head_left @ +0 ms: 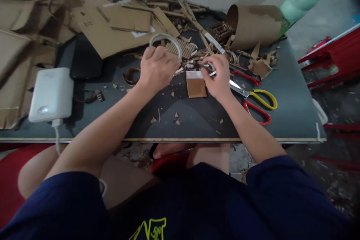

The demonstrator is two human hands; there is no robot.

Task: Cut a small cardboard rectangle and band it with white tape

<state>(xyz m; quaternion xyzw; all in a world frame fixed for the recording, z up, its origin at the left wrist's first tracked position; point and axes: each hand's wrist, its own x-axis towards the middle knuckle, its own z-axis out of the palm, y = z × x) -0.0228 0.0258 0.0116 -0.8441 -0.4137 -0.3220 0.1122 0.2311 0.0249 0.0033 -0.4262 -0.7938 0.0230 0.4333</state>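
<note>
My left hand (159, 65) is closed on a pale ring-shaped roll (165, 37), which stands up above the knuckles. Fingers of my right hand (218, 73) curl beside a small white strip near the scrap pile; what lies between thumb and fingers is too small to make out. Just left of that hand, a small brown cardboard square (196, 87) with a white upper edge lies on the dark table. Scissors (244, 93) with one yellow and one red handle rest open to the right of my right wrist.
A white power bank (52, 94) with a cable stands at the left. Cardboard sheets (120, 26) and scraps cover the back. A cardboard tube (255, 26), a green bottle (302, 0) and a red-handled cutter (244, 75) are at the right. The table's front edge (180, 140) is near my body.
</note>
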